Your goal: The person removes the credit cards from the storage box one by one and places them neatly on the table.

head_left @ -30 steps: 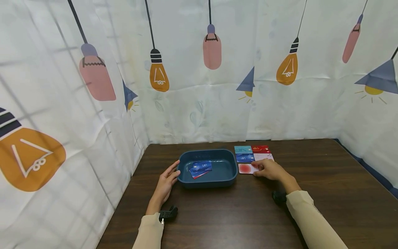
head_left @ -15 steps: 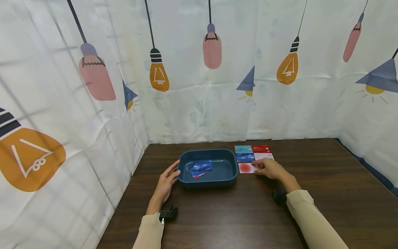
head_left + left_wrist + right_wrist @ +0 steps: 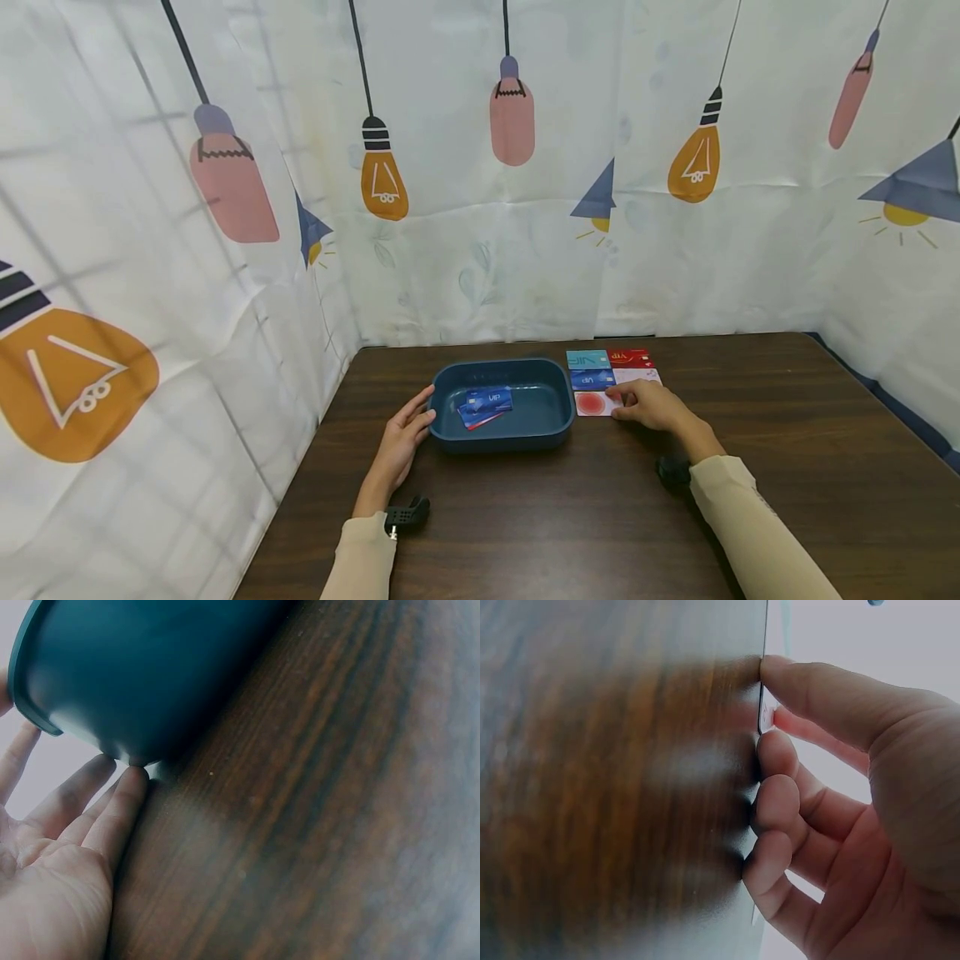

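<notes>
Head view: your right hand point(image 3: 651, 406) rests on the white card with a red disc point(image 3: 594, 405), the nearest card of a small grid just right of the blue tray point(image 3: 450, 433); the fingers curl onto its right edge. Your left hand point(image 3: 403, 437) lies flat, fingers straight, touching the tray's left wall.

Left wrist view: straight fingertips point(image 3: 127, 787) meet the tray's base.

Right wrist view: thumb and curled fingers point(image 3: 780, 799) pinch the thin card edge point(image 3: 763, 712) against the table point(image 3: 615, 787).
</notes>
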Demonstrator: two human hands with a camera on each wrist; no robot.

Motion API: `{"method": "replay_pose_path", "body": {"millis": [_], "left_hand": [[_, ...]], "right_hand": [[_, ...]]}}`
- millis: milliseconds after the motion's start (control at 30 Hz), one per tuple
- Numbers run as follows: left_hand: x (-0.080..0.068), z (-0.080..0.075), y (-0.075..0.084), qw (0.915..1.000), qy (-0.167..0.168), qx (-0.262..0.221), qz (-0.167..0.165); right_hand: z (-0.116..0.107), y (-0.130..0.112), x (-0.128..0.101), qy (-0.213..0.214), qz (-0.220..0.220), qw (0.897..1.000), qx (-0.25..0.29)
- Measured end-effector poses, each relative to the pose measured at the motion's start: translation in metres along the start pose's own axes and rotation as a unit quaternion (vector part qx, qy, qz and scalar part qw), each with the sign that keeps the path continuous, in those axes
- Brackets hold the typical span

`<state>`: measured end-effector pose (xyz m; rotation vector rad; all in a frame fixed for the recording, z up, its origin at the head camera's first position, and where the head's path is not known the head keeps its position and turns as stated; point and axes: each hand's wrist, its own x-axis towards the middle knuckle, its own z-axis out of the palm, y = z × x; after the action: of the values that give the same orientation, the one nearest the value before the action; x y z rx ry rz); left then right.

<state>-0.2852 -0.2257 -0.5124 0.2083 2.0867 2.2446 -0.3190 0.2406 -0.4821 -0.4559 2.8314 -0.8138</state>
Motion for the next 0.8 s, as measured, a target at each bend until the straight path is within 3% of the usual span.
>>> {"method": "replay_pose_path", "body": {"millis": [800], "left_hand": [[-0.0009, 0.001, 0.0017, 1.0, -0.002, -0.001, -0.001]], "right_hand": [[0.0007, 0.0014, 0.0032, 0.01, -0.005, 1.0, 0.0]]}}
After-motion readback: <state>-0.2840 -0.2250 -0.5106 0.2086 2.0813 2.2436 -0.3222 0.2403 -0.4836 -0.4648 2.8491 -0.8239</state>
